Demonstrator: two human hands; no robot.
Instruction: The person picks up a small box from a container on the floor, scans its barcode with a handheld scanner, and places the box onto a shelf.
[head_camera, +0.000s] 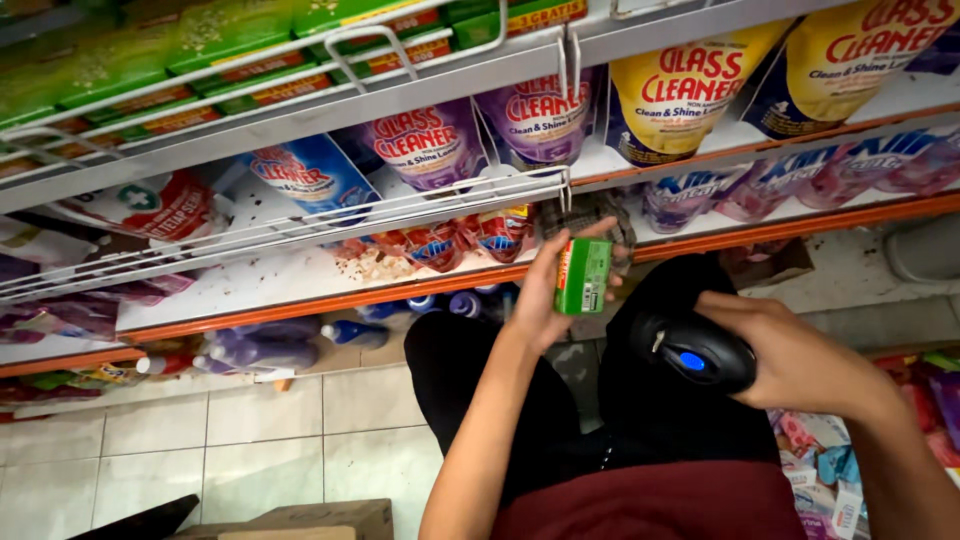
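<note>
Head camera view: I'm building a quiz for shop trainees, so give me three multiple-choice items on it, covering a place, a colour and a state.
1. Where is the small green cardboard box?
A. In the left hand
B. On the tiled floor
C. On the top shelf

2. What colour is the button on the black handheld scanner?
A. Red
B. Blue
C. White

3. How is the right hand?
A. Open and empty
B. Resting on the shelf
C. Closed around the scanner

Answers: 1 A, the fingers wrap the box below the white wire shelf rail. 2 B, a blue oval shows on top. 3 C, the palm covers its grip.
</note>
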